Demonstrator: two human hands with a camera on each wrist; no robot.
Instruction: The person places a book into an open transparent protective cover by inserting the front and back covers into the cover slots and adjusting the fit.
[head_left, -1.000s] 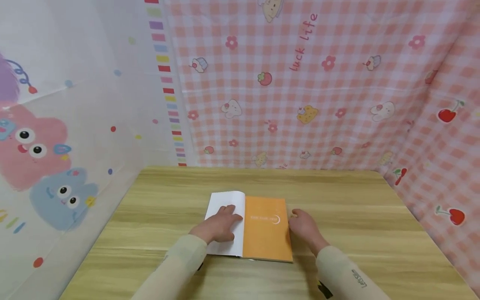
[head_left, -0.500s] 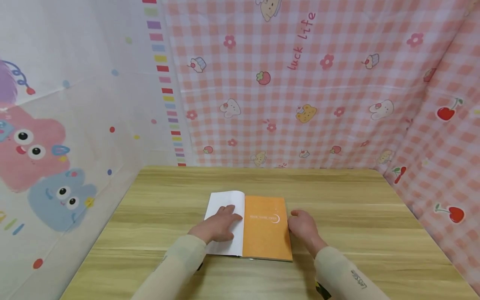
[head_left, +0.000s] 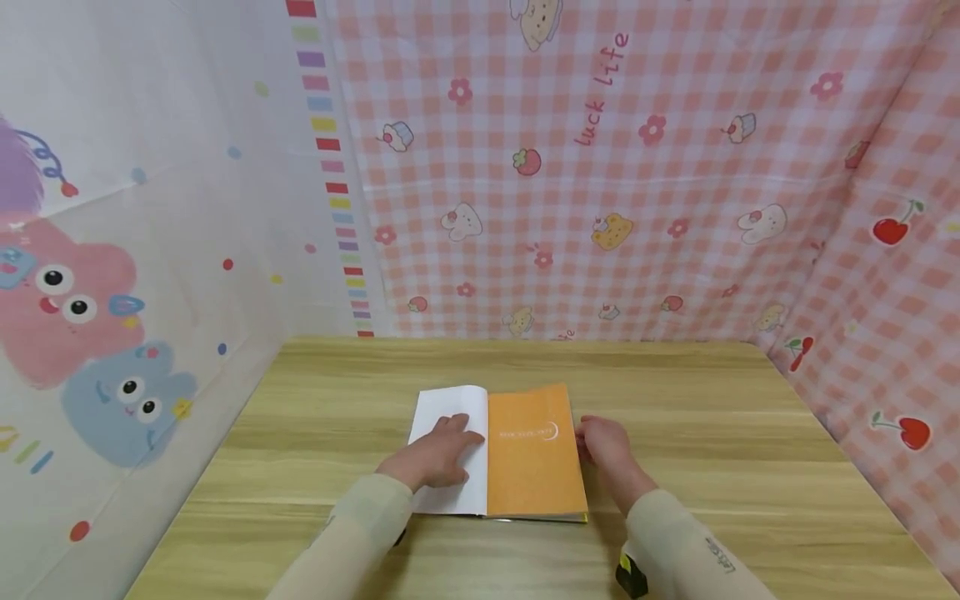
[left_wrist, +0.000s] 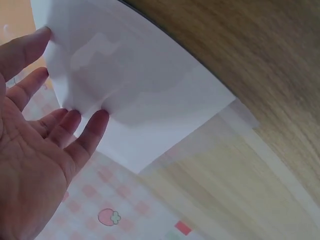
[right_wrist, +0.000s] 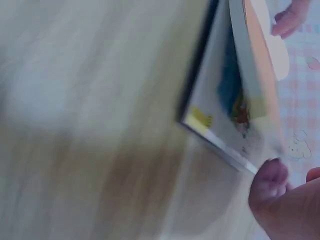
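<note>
An open book [head_left: 532,458] lies on the table, with a blank white page on the left and an orange page bearing small white print on the right. My left hand [head_left: 438,454] rests on the white page [left_wrist: 140,85], fingers spread. At the book's right edge, my right hand [head_left: 606,446] has curled fingers and holds the pages by their outer edge. In the right wrist view the page block [right_wrist: 257,65] bends up, apart from the inside of the back cover [right_wrist: 215,100], which shows a yellow patch and a coloured picture. Part of the right fingers' grip is hidden.
The wood-grain table [head_left: 360,367] extends around the book on all sides. A pink checked cloth [head_left: 570,192] hangs behind it, a white patterned cloth [head_left: 247,208] at the left. A dark and yellow object [head_left: 632,575] sits under the right sleeve.
The right-hand pages have risen off the back cover, whose yellow corner now shows below them. My right fingers have tucked in at the edge. The left hand has stayed in place.
</note>
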